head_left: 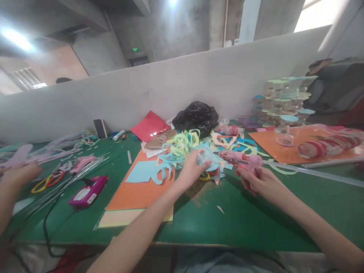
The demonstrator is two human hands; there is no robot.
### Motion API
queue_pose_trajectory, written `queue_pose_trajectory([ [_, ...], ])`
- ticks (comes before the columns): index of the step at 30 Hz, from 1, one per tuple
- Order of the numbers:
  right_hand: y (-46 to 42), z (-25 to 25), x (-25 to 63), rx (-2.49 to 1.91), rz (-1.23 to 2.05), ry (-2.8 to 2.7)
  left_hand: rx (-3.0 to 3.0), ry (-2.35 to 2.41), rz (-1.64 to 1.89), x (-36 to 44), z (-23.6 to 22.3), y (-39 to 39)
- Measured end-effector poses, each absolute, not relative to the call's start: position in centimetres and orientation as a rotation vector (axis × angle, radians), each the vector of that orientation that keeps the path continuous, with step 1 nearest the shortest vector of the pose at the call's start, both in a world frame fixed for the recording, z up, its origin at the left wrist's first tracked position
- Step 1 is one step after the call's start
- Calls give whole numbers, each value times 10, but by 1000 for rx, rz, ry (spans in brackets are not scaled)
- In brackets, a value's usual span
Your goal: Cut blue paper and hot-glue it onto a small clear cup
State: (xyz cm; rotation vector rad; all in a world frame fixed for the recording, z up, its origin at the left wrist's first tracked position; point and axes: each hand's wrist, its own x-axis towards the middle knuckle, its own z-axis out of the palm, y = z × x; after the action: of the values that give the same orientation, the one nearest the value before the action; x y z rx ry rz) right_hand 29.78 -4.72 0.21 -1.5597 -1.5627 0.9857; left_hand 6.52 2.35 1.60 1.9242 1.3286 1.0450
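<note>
My left hand [192, 167] is closed round a small clear plastic cup with light blue paper [205, 158], held just above the green table [244, 220]. My right hand [260, 181] grips a pink glue gun [241, 160] whose nozzle points left toward the cup. A long clear glue stick [313, 172] runs out of the gun's back to the right. Under the hands lie cut paper scraps [182, 146] in blue, green and yellow.
Orange and blue paper sheets [139, 189] lie left of centre. A magenta glue gun [88, 191] with a black cord, scissors [47, 182] and another person's hand [17, 176] are at the left. A black bag [196, 115], stacked cups [284, 102] and a phone [100, 129] stand by the wall.
</note>
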Motion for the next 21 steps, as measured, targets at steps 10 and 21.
queue_pose_trajectory([
  [10,-49,8,297,-1614,949,-1609,1967,1317,1041,64,13,27],
  [21,-50,11,295,-1586,955,-1611,1938,1344,1021,65,14,26],
])
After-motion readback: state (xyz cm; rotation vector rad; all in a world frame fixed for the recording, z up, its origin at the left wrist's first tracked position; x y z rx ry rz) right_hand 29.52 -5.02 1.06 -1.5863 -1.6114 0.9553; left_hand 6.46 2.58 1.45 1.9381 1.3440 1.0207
